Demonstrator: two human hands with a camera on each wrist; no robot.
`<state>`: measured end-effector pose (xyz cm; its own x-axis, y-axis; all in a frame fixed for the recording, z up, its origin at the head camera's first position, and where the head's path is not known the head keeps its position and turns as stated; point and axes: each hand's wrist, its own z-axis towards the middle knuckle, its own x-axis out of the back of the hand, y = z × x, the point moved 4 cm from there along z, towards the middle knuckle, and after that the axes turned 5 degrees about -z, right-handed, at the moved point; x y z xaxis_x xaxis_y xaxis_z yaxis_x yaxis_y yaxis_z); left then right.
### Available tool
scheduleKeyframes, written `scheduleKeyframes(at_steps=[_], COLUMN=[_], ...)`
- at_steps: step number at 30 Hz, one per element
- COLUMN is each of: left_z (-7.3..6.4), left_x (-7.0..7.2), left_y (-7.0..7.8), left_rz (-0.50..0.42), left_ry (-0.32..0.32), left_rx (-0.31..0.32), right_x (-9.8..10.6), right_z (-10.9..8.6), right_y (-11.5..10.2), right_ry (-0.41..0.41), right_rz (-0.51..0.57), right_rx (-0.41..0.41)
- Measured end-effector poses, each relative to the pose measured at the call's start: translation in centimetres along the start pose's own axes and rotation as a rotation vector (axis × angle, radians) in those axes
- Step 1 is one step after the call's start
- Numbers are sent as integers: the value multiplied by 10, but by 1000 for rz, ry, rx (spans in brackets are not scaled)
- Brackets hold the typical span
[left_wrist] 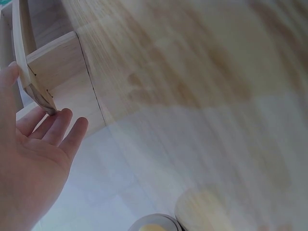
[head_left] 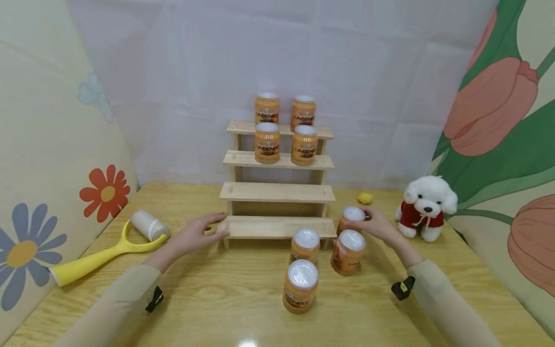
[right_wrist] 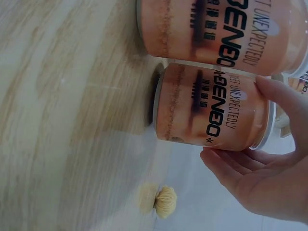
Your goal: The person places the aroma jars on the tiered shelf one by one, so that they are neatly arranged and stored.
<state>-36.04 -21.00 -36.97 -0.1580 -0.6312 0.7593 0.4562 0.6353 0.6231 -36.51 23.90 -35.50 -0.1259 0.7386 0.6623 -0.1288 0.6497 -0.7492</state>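
A light wooden stepped rack (head_left: 277,192) stands mid-table. My left hand (head_left: 201,234) holds the left end of its lowest step, thumb on one side and fingers on the other; the left wrist view shows the fingertips at the board's end (left_wrist: 42,98). With my right hand (head_left: 376,222) I grip an orange can (right_wrist: 211,106) near its silver top, thumb and fingers on opposite sides, beside the rack's right end. Another orange can (head_left: 348,253) stands right in front of it. Two more cans, one nearer the rack (head_left: 305,246) and one closer to me (head_left: 300,289), stand upright to the left.
Two cans (head_left: 267,108) stand on the rack's top step and two cans (head_left: 304,147) on the step below. At left lies a yellow-handled tool with a roll (head_left: 149,225). A white plush dog (head_left: 427,207) and a small yellow object (head_left: 365,198) are at right.
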Motion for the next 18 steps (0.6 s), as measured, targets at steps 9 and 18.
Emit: scheduleKeyframes(at_steps=[9, 18], left_z=[0, -1], left_x=[0, 0], left_y=[0, 1], left_rz=[-13, -8], left_ry=[5, 1], left_rx=[0, -2], right_x=[10, 22], right_z=[-3, -7], right_y=[-2, -14], right_ry=[24, 72], right_rz=[14, 40], right_rx=[-25, 14])
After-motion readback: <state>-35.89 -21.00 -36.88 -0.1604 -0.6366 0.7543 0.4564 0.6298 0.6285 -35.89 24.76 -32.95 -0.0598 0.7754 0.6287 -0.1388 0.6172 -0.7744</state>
